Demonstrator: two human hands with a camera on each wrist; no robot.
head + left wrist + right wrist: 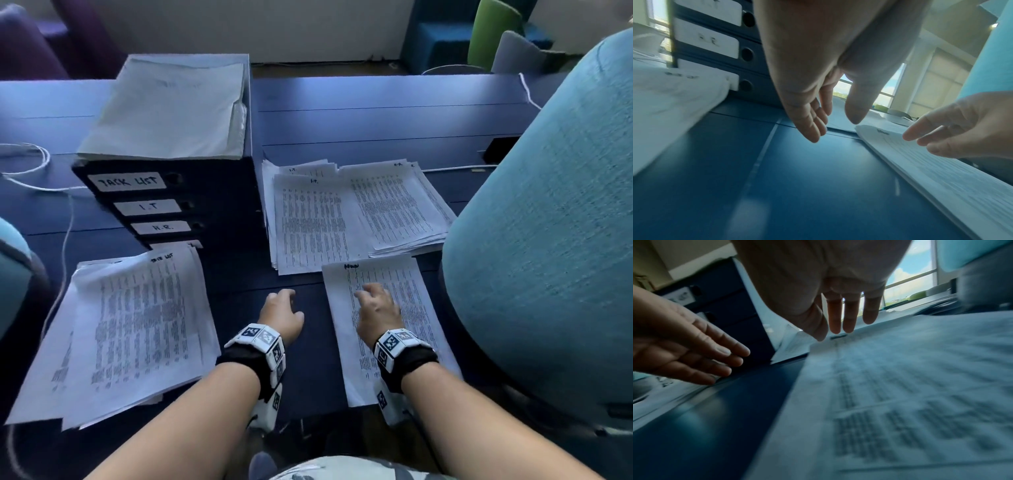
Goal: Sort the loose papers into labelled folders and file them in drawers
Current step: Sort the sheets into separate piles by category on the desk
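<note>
1. Left hand (281, 317): over the bare blue desk (376, 113) near its front edge, fingers relaxed, holding nothing.
2. Right hand (376, 310): fingers extended above the thin paper stack (421, 308) at the front right; contact cannot be confirmed; nothing grasped.
3. Folder stack (191, 192), left of centre: spines labelled "TASK LIST", "I.T", "H.R."; contents not visible. Loose sheets (171, 106) lie on top.
4. Further paper piles: front-left corner (130, 329); two behind the thin stack (359, 212).

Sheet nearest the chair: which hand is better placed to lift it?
Right. The right hand is already over that sheet, fingers extended; the left hand hovers over bare desk beside it.
</note>
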